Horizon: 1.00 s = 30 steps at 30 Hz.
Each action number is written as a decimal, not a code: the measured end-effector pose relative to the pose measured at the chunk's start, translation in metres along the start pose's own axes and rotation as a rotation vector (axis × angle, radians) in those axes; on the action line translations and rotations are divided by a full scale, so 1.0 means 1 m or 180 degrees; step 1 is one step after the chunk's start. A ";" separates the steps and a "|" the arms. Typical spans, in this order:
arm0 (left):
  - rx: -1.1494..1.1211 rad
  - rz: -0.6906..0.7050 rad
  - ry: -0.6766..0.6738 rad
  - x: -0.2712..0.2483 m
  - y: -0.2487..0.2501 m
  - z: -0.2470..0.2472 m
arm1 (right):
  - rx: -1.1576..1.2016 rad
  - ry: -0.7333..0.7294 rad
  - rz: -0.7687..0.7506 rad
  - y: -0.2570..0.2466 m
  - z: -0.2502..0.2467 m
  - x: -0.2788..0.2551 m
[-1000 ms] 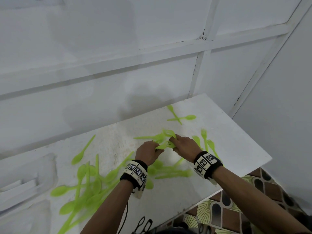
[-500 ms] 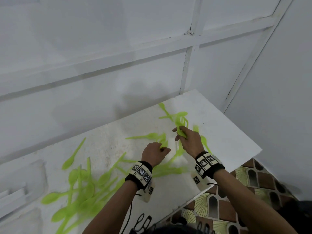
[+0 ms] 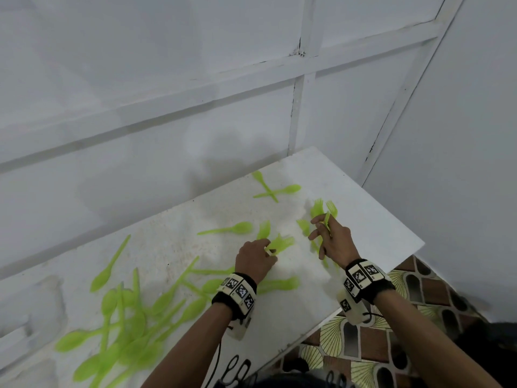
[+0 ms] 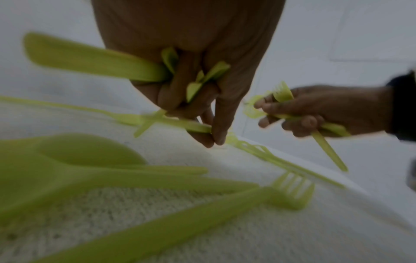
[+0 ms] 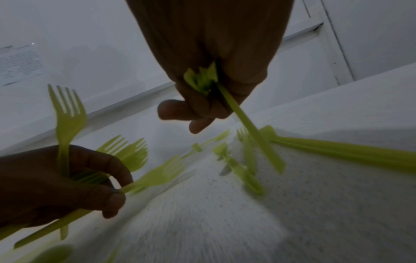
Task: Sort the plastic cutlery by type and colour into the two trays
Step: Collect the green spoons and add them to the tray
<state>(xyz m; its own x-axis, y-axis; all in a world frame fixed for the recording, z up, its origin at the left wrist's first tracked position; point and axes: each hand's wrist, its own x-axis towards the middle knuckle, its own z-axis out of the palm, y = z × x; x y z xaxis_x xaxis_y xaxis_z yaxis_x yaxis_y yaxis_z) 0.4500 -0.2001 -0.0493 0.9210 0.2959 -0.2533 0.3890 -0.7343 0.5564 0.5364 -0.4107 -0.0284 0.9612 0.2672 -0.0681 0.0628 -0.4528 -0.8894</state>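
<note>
Cutlery of lime-green plastic lies scattered over the white table (image 3: 363, 208), and both of our hands hold part of it. Our left hand (image 3: 253, 260) is curled round a bundle of forks (image 3: 281, 242) by their handles, thumb and fingertips pinching them; the tines fan out past the knuckles, away from the wrist. In the right wrist view the same hand (image 5: 60, 185) grips several forks (image 5: 126, 151), one of which stands upright above the fist. Our right hand (image 3: 334, 242) grips a second bundle of forks (image 3: 321, 210), its thumb and first finger closed on the handles while the remaining fingers hang spread below; the tines rise beyond its fingertips. The left wrist view shows this hand (image 4: 319, 110) with handles projecting under the palm.

Beyond the fingertips of both hands, a crossed pair (image 3: 272, 189) lies on the table, a spoon over another piece whose type we cannot tell. Just past our left hand a single spoon (image 3: 229, 228) lies flat. Behind the left wrist, towards the forearm and out to that side, a dense pile of spoons (image 3: 123, 331) overlaps on the table, and one further spoon (image 3: 110, 264) lies apart from it. Between the two wrists lies one more green piece (image 3: 279, 284), too blurred to identify.
</note>
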 end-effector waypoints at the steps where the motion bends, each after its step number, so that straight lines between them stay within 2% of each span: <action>1: -0.0184 -0.0054 0.0011 0.001 -0.001 -0.002 | 0.0065 0.0016 0.0060 0.000 -0.002 -0.001; 5: -0.0710 -0.0111 -0.0018 0.006 -0.012 0.001 | 0.0187 0.0006 0.0116 0.002 -0.006 -0.002; 9: -0.0946 0.0023 -0.0003 0.001 -0.012 -0.001 | -0.0098 -0.0158 0.0045 0.004 -0.011 0.001; 13: -0.1059 0.0153 0.0153 -0.004 -0.005 -0.002 | -0.0882 -0.0411 -0.0073 0.018 -0.011 0.009; 16: -0.1276 0.0272 0.0404 -0.006 0.006 -0.007 | -0.1596 -0.0240 -0.0249 0.031 -0.002 0.013; 18: -0.1337 0.0408 0.0475 -0.006 0.012 -0.010 | -0.1961 -0.0105 -0.0183 0.030 0.006 0.015; 22: -0.1149 0.0555 0.0365 -0.002 0.013 -0.006 | -0.2599 -0.0288 0.0135 0.016 0.021 0.014; 26: -0.1155 0.0618 0.0258 -0.002 0.013 -0.003 | -0.2916 -0.0369 0.0165 0.004 0.036 0.015; 30: -0.1231 0.0498 0.0217 -0.001 0.016 -0.001 | -0.3208 -0.0488 0.0073 -0.002 0.043 0.015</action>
<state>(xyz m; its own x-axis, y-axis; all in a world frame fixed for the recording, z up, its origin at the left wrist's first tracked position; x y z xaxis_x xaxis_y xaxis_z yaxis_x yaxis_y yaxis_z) 0.4551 -0.2119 -0.0390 0.9638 0.2484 -0.0966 0.2118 -0.4940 0.8433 0.5388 -0.3688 -0.0468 0.9248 0.3234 -0.2004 0.3096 -0.9458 -0.0976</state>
